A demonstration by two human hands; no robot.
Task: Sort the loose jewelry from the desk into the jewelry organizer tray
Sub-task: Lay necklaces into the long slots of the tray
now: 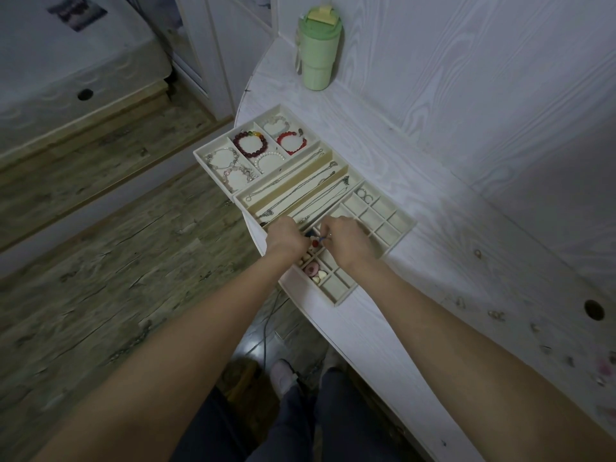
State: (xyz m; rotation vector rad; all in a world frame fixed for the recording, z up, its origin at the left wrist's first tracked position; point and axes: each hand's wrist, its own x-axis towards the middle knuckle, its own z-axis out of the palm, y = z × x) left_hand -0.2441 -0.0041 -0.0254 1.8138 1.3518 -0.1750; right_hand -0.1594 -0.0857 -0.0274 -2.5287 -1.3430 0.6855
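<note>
A cream jewelry organizer tray (pixel 401 233) lies on the white desk. Its far section holds beaded bracelets (pixel 250 145), its middle section holds chain necklaces (pixel 300 186), and its near grid has small cells, one with rings (pixel 365 195). My left hand (pixel 286 236) and my right hand (pixel 345 236) meet over the near grid. Both have curled fingers around a small red and blue piece (pixel 316 241). Which hand actually pinches it is hard to tell. Pink and pale charms (pixel 315 271) sit in cells just below my hands.
A green lidded tumbler (pixel 316 50) stands at the desk's far corner. Several loose small jewelry pieces (pixel 496 315) lie scattered on the desk at the right, near a cable hole (pixel 594 310). The desk edge curves left of the tray, above a wooden floor.
</note>
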